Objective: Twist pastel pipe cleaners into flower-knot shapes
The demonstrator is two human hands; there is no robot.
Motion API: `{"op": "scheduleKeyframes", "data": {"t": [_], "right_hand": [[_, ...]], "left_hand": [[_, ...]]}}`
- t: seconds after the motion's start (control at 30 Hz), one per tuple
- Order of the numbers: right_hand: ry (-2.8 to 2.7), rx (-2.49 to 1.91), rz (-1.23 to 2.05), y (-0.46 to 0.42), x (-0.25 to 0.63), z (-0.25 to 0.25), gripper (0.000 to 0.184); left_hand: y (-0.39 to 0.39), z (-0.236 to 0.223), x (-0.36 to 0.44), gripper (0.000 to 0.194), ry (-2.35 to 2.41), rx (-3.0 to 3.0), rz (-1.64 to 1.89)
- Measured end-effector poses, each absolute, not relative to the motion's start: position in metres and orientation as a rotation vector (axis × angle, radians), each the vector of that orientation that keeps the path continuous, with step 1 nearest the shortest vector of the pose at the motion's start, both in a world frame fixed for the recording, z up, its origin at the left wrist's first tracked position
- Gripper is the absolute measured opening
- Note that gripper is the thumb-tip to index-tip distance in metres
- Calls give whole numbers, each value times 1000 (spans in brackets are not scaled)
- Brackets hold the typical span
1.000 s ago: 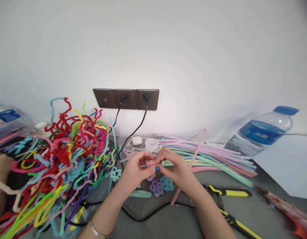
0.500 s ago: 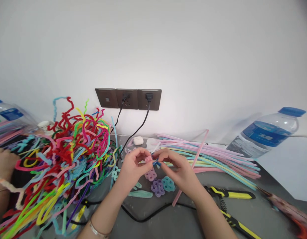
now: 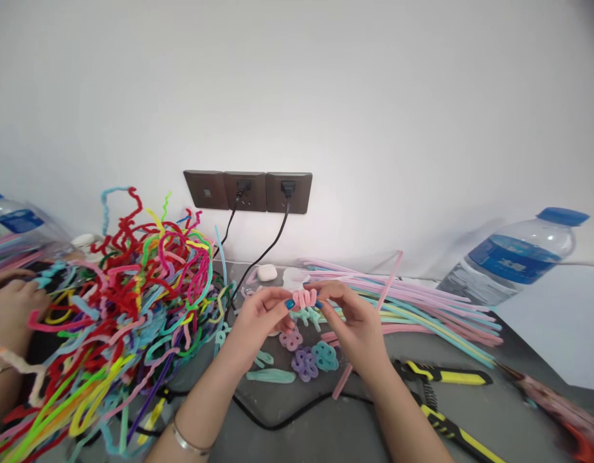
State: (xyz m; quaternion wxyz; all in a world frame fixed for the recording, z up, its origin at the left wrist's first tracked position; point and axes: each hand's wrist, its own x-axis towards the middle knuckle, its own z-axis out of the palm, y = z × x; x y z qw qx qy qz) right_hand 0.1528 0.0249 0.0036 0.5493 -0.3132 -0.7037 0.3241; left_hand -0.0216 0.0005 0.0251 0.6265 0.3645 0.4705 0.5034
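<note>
Between my two hands is a pink pipe cleaner (image 3: 305, 298) bent into a row of narrow loops. My left hand (image 3: 263, 319) pinches its left end with thumb and finger. The right end is pinched by my right hand (image 3: 353, 319). Just below and behind the fingers lie small mint-green bent pieces (image 3: 306, 316). Nearer me on the table are flower shapes of looped pipe cleaner: a pink one (image 3: 291, 338), a purple one (image 3: 305, 364) and a teal one (image 3: 325, 356). A folded mint bundle (image 3: 270, 376) lies left of them.
A tangled heap of coloured pipe cleaners (image 3: 147, 308) covers the left side, with another person's hand (image 3: 17, 308) beyond it. Straight pipe cleaners (image 3: 422, 302) lie right. Yellow-black pliers (image 3: 451, 375), a glue gun (image 3: 557, 405), a water bottle (image 3: 513, 257) and a black cable (image 3: 272, 427) are around.
My hands have moved slightly apart, and the looped pink pipe cleaner now shows stretched between them. At the left, the other person's hand has moved further into view.
</note>
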Motion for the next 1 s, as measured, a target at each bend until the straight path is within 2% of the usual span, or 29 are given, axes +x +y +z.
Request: {"op": "scheduleKeyframes", "data": {"t": [0.23, 0.4, 0.7, 0.83, 1.0], "right_hand": [[-1762, -746, 605, 24, 151, 12, 14], [-1830, -768, 512, 20, 144, 14, 19], [-1794, -792, 475, 10, 129, 6, 25], [-1789, -780, 494, 10, 129, 8, 25], [-1849, -752, 502, 14, 134, 9, 23]], "left_hand": [[2, 18, -23, 29, 1095, 1137, 1059], [1, 14, -17, 35, 1119, 1122, 1052], [-1, 11, -10, 32, 1191, 1181, 1310], [0, 11, -11, 25, 1223, 1227, 1284], [0, 8, -15, 30, 1214, 1139, 1214]]}}
